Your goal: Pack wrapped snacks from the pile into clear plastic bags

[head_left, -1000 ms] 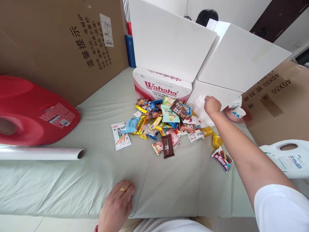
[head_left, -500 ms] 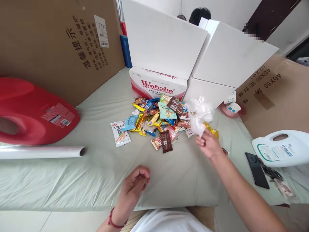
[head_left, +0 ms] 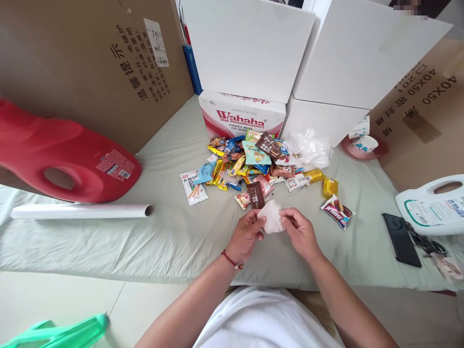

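Note:
Between my two hands is a small crumpled clear plastic bag (head_left: 271,217). My left hand (head_left: 246,232) pinches its left edge, and my right hand (head_left: 297,231) pinches the right edge. Just beyond them lies a heap of wrapped snacks (head_left: 242,162), with a dark brown packet (head_left: 255,193) closest to the bag. More clear plastic bags (head_left: 311,150) are bunched at the heap's right side. A purple and white snack packet (head_left: 338,211) and a yellow-wrapped snack (head_left: 330,187) lie apart to the right.
A Wahaha carton (head_left: 242,116) stands behind the heap, with white boxes (head_left: 326,58) around it. On the left are a red jug (head_left: 72,159) and a white roll (head_left: 83,211). A phone (head_left: 401,240) and a white detergent bottle (head_left: 431,208) lie right. A green plastic object (head_left: 61,333) shows at lower left.
My right hand has come back from the bunched bags towards me with one plastic bag. My left hand has moved forward and right and now grips that bag too. The view has tilted down.

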Motion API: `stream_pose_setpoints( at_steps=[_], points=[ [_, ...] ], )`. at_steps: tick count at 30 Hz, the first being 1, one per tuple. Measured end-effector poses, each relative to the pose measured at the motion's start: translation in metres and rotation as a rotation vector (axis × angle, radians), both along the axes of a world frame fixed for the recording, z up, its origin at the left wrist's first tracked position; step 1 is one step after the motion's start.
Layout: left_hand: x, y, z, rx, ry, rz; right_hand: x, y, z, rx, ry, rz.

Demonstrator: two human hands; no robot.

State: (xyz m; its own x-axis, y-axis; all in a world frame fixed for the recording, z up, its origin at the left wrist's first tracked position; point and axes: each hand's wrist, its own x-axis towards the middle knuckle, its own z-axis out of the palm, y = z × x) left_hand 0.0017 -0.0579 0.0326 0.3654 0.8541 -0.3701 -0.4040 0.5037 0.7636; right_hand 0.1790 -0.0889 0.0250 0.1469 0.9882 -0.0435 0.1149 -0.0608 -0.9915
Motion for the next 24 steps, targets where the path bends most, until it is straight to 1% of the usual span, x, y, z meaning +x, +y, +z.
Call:
stream_pose_setpoints(
  at_steps=[2,4,7,10,12,15,16,17,18,19,21,22,23,24],
  points=[
    [0.001,0.001,-0.006,-0.014,0.012,0.042,-0.001,-0.001,0.001,-0.06,0.12,-0.036],
    [0.0,0.0,-0.01,-0.039,0.015,0.041,0.0,-0.001,0.002,-0.138,0.267,-0.078],
    [-0.006,0.002,-0.011,-0.067,0.034,0.059,0.005,-0.004,0.004,-0.207,0.41,-0.127],
    [-0.019,0.006,-0.01,-0.064,0.088,0.137,0.018,-0.006,0.003,-0.158,0.41,-0.238],
    [-0.028,0.009,-0.007,-0.055,0.114,0.169,0.028,-0.006,0.002,-0.1,0.263,-0.277],
    [-0.036,0.008,-0.003,-0.03,0.131,0.171,0.037,-0.004,0.005,-0.041,-0.164,-0.177],
    [-0.036,0.005,-0.002,-0.016,0.141,0.162,0.037,-0.004,0.008,-0.021,-0.277,-0.139],
    [-0.035,0.002,0.0,0.001,0.154,0.145,0.035,-0.005,0.011,-0.005,-0.332,-0.106],
    [-0.032,-0.002,0.001,0.021,0.167,0.12,0.032,-0.006,0.015,0.002,-0.322,-0.076],
    [-0.029,-0.006,0.002,0.044,0.179,0.084,0.028,-0.008,0.018,-0.005,-0.266,-0.033],
    [-0.02,-0.013,0.004,0.093,0.187,-0.015,0.018,-0.012,0.023,-0.041,-0.142,0.094],
    [-0.015,-0.015,0.006,0.117,0.184,-0.057,0.013,-0.015,0.026,-0.054,-0.131,0.149],
    [-0.012,-0.017,0.007,0.141,0.181,-0.077,0.01,-0.017,0.03,-0.047,-0.17,0.17],
    [-0.01,-0.018,0.008,0.164,0.182,-0.069,0.009,-0.018,0.035,-0.013,-0.246,0.141]
  ],
)
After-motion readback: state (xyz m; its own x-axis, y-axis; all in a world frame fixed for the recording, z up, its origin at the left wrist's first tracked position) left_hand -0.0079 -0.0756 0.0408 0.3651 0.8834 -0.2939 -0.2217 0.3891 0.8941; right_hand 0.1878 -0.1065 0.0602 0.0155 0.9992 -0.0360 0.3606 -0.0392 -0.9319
